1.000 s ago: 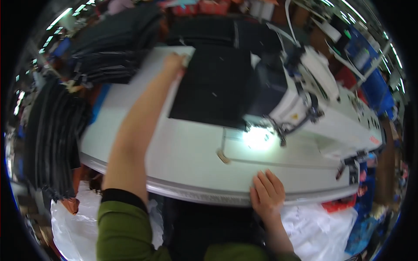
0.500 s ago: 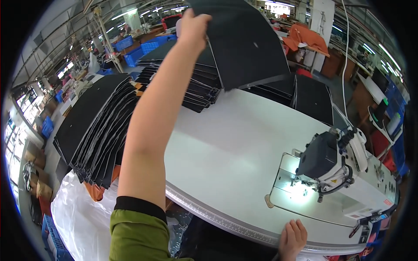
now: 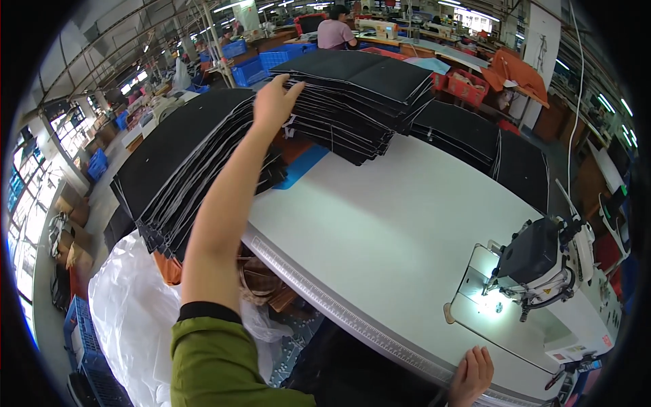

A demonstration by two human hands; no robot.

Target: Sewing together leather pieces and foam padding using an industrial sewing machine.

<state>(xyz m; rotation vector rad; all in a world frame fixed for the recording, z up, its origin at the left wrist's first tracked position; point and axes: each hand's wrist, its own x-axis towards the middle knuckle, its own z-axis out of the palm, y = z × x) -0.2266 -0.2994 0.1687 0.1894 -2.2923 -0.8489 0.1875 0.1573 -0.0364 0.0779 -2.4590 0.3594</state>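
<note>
My left hand (image 3: pixel 272 105) is at the near left edge of a tall pile of black fabric panels (image 3: pixel 356 73) on the far side of the table. Its thumb and forefinger are apart, and I see nothing held between them. Light edging shows along the panels' sides. To the left of my forearm, a second pile of black panels (image 3: pixel 178 132) fans out over the table's left end. My right hand (image 3: pixel 472 373) lies at the table's front edge, fingers stretched out on the white surface, holding nothing.
At the right a sewing machine (image 3: pixel 532 254) has its lamp lit over the needle plate. More black panels (image 3: pixel 522 166) lie at the far right. A ruler strip (image 3: pixel 325 298) follows the white table's (image 3: pixel 380 224) front edge. Clear plastic sheeting (image 3: pixel 129 305) hangs at the lower left. Another person (image 3: pixel 333 30) sits beyond.
The raised black panel has come down onto the far pile and my left hand has let go of it, moving lower. My right hand stays at the table's edge; the view has shifted.
</note>
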